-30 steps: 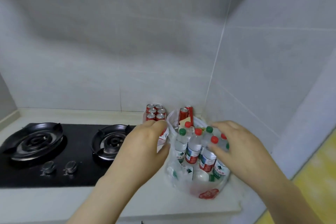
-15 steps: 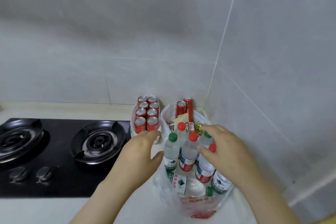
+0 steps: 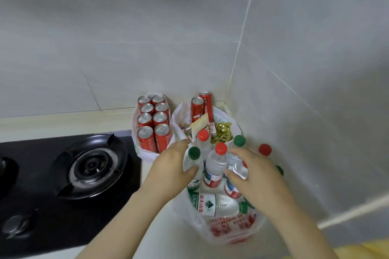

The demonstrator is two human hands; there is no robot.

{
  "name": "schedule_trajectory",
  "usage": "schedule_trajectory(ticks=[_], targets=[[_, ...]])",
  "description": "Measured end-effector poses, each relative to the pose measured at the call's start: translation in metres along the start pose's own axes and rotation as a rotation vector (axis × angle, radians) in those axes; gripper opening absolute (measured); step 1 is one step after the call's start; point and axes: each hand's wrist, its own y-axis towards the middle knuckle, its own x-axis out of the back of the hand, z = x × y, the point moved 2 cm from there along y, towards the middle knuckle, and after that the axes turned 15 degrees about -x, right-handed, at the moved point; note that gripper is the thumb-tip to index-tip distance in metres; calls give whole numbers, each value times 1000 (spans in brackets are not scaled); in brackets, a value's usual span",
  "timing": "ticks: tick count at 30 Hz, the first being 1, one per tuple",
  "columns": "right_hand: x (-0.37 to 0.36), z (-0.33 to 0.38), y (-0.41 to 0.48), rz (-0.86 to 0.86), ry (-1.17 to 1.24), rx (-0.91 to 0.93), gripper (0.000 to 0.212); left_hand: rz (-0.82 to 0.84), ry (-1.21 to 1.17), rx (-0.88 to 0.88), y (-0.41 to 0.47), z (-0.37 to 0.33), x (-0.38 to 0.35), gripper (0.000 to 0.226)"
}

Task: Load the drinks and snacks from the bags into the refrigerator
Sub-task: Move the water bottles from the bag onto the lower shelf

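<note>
A white plastic bag (image 3: 231, 228) in the counter's corner holds several water bottles with red and green caps, two red cans (image 3: 197, 108) and gold-wrapped snacks (image 3: 223, 133). My left hand (image 3: 170, 171) grips a green-capped bottle (image 3: 192, 161), fingers and thumb curled round its neck. My right hand (image 3: 255, 174) grips another bottle (image 3: 236, 163), with its green cap showing just above the fingers. A red-capped bottle (image 3: 216, 164) stands between the two hands. A second white bag (image 3: 145, 153) to the left holds several red cans (image 3: 153, 124).
A black gas hob (image 3: 63, 174) with a round burner (image 3: 92, 164) and knobs fills the counter on the left. Grey tiled walls meet in a corner right behind the bags. A strip of yellow floor (image 3: 362, 250) shows at the bottom right.
The view has tilted down and closer to the bags. Both hands have closed in from the bag's rim onto bottles at its middle.
</note>
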Motion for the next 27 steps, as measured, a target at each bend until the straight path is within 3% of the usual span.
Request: schedule_trajectory(ticks=[6,15,27], targets=[[-21,-11,0,-4,90,-89,50,90,-17,-24,17,21,-22,67],[-74,-50,-9,105,235,-343,28,207,105,-101,38,32,-51,48],[-141,-94,-7,169,371,-629,29,102,3,-30,36,41,-70,35]])
